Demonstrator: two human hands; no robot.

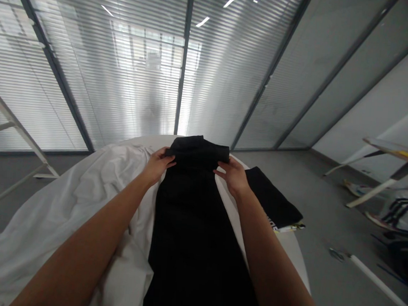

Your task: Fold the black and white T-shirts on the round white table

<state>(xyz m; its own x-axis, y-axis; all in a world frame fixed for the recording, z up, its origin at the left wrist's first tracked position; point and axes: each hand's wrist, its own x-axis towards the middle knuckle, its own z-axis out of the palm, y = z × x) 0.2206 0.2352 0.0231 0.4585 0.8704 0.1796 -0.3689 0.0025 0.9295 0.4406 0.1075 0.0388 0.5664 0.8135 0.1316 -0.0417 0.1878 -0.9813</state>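
In the head view, black fabric (197, 242) runs up the middle of a white-topped table (296, 257), its far end folded over. The left hand (157, 166) pinches the fold's left edge in a narrow grip; the right hand (234, 175) pinches the right edge likewise. Rumpled white cloth (92, 182) lies to the left, a folded black item (273, 196) to the right. Beyond spreads grey floor (322, 195), then glass partitions with blinds (223, 84).
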